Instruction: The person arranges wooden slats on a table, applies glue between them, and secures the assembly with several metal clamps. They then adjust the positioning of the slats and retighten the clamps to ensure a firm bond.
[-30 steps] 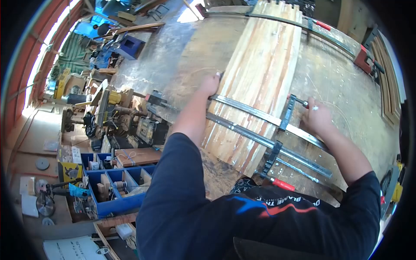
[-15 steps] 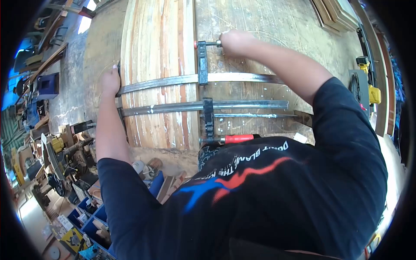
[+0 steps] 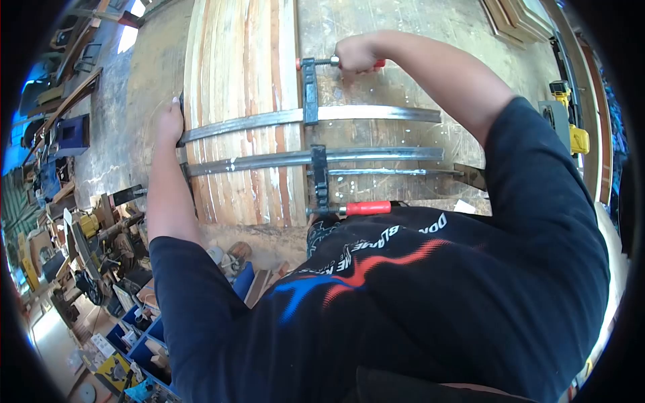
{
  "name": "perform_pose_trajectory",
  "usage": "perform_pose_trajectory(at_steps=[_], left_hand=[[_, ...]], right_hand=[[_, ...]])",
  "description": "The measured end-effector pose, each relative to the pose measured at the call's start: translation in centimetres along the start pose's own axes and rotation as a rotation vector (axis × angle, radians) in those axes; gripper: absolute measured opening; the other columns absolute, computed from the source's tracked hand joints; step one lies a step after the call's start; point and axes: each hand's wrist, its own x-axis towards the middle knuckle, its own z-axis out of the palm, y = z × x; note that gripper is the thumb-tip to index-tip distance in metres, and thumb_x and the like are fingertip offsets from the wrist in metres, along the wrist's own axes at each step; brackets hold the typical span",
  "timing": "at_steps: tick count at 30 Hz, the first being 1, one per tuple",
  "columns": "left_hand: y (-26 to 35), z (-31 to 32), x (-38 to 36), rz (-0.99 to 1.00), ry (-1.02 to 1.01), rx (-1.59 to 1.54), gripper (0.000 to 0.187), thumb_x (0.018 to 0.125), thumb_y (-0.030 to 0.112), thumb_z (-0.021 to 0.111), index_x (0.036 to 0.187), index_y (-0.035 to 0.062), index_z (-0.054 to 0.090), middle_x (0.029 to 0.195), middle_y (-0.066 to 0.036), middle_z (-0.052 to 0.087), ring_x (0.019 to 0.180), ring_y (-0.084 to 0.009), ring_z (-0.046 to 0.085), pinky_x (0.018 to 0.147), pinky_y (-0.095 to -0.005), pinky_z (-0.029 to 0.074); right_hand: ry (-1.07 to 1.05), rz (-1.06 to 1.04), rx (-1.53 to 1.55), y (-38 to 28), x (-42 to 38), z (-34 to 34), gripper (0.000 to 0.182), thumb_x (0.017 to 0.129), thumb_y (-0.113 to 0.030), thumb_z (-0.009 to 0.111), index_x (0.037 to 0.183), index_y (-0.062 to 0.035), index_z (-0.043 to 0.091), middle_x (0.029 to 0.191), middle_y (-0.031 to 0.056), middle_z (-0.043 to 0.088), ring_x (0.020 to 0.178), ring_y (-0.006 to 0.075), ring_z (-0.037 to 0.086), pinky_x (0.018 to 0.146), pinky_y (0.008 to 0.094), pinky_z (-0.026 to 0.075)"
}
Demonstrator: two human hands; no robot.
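My right hand (image 3: 357,54) is closed round the red handle of a bar clamp, whose handle end (image 3: 380,64) pokes out past the fingers. That clamp's steel bar (image 3: 245,125) crosses a panel of glued wooden strips (image 3: 235,74), and its black sliding jaw (image 3: 310,91) stands at the panel's right edge. At the left edge, my left hand (image 3: 169,123) is wrapped round the clamp's far jaw, its fingers mostly hidden. Nearer my body, a second bar clamp (image 3: 376,154) lies across the panel, with its red handle (image 3: 368,208) close to my shirt.
Whitish spots mark the worktable (image 3: 390,87). Wooden frames or boards (image 3: 514,23) are stacked at the far right, near a yellow power tool (image 3: 578,139). On the lower left are machines, blue bins (image 3: 144,352) and loose wood pieces.
My right hand has turned on the clamp handle, and the red end now shows beyond it. My left hand stays at the far jaw. The whole view has shifted slightly.
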Motion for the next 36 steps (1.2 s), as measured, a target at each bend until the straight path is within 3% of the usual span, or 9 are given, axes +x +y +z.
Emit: perform_pose_trajectory(at_steps=[1, 4, 7, 13, 17, 22, 28, 31, 36], left_hand=[[0.3, -0.3, -0.3, 0.018, 0.008, 0.015, 0.064, 0.106, 0.05, 0.036, 0.119, -0.0032, 0.07, 0.121, -0.033, 0.067, 0.118, -0.0494, 0.061, 0.103, -0.0509, 0.046], [-0.5, -0.5, -0.2, 0.038, 0.051, 0.052, 0.063, 0.107, 0.049, 0.036, 0.121, -0.0029, 0.069, 0.12, -0.033, 0.067, 0.117, -0.0495, 0.061, 0.102, -0.0512, 0.046], [-0.1, -0.3, -0.4, 0.015, 0.032, 0.034, 0.062, 0.107, 0.048, 0.036, 0.122, -0.0015, 0.069, 0.121, -0.032, 0.067, 0.118, -0.0494, 0.061, 0.103, -0.0516, 0.046], [0.3, -0.7, -1.0, 0.029, 0.059, 0.051, 0.064, 0.106, 0.05, 0.037, 0.117, -0.0021, 0.072, 0.118, -0.032, 0.068, 0.116, -0.0517, 0.061, 0.101, -0.0535, 0.046], [-1.8, 0.6, 0.9, -0.011, 0.082, 0.101, 0.065, 0.105, 0.051, 0.038, 0.116, -0.0038, 0.072, 0.117, -0.033, 0.067, 0.115, -0.0529, 0.061, 0.101, -0.0536, 0.047], [-0.5, -0.1, -0.3, 0.041, 0.059, 0.032, 0.073, 0.106, 0.056, 0.036, 0.129, -0.008, 0.064, 0.128, -0.035, 0.064, 0.125, -0.0463, 0.06, 0.108, -0.0483, 0.044], [0.4, -0.6, -0.1, -0.195, -0.146, 0.111, 0.08, 0.107, 0.06, 0.028, 0.14, -0.0055, 0.058, 0.139, -0.029, 0.06, 0.131, -0.0409, 0.057, 0.112, -0.0438, 0.042], [-2.2, 0.1, 1.4, -0.229, -0.133, -0.123, 0.082, 0.106, 0.065, 0.027, 0.142, -0.0019, 0.058, 0.138, -0.025, 0.062, 0.122, -0.0365, 0.063, 0.1, -0.0431, 0.05], [0.9, 0.0, -1.1, -0.274, -0.124, -0.22, 0.082, 0.105, 0.066, 0.027, 0.137, -0.0011, 0.061, 0.115, -0.019, 0.069, 0.09, -0.0273, 0.068, 0.066, -0.0402, 0.055]], right_hand=[[-0.204, 0.034, 0.179, 0.2, 0.0, -1.1, 0.016, 0.082, -0.008, 0.064, 0.086, 0.0041, 0.073, 0.088, 0.0232, 0.074, 0.084, 0.0387, 0.073, 0.076, 0.0482, 0.057], [0.23, 0.028, -0.104, -1.0, -0.7, 1.1, 0.017, 0.086, -0.015, 0.071, 0.083, 0.0013, 0.072, 0.079, 0.0186, 0.072, 0.075, 0.035, 0.072, 0.07, 0.0453, 0.058], [0.704, 0.023, -0.262, -2.3, -4.6, 5.1, 0.025, 0.089, -0.015, 0.069, 0.108, 0.0, 0.07, 0.102, 0.0212, 0.073, 0.098, 0.0348, 0.072, 0.082, 0.0456, 0.059], [0.206, -0.018, -0.204, -1.1, -0.8, 1.6, 0.018, 0.083, -0.008, 0.061, 0.092, 0.0045, 0.069, 0.085, 0.0237, 0.072, 0.08, 0.0372, 0.073, 0.071, 0.0477, 0.059], [-0.199, -0.028, 0.302, 0.6, -0.1, -0.7, 0.016, 0.078, -0.011, 0.066, 0.067, 0.0011, 0.063, 0.063, 0.0138, 0.06, 0.05, 0.0248, 0.058, 0.046, 0.0424, 0.048], [0.341, -0.133, 0.068, 2.0, 2.0, 2.8, 0.02, 0.074, -0.018, 0.071, 0.083, -0.0001, 0.068, 0.066, 0.0127, 0.065, 0.052, 0.0254, 0.061, 0.047, 0.0408, 0.046], [-0.333, 0.17, 0.884, 3.6, -0.2, 1.2, 0.027, 0.083, -0.022, 0.072, 0.069, -0.0128, 0.052, 0.057, -0.0004, 0.049, 0.044, 0.0116, 0.045, 0.043, 0.025, 0.031], [-0.238, -0.011, 0.658, 3.8, -1.5, 0.3, 0.027, 0.085, -0.024, 0.074, 0.07, -0.014, 0.055, 0.06, -0.0012, 0.05, 0.046, 0.0124, 0.046, 0.044, 0.0272, 0.033], [0.571, -0.034, -0.012, 0.9, -4.6, 4.2, 0.016, 0.087, -0.013, 0.067, 0.1, -0.0038, 0.07, 0.088, 0.0198, 0.073, 0.087, 0.0347, 0.074, 0.076, 0.0477, 0.058]])
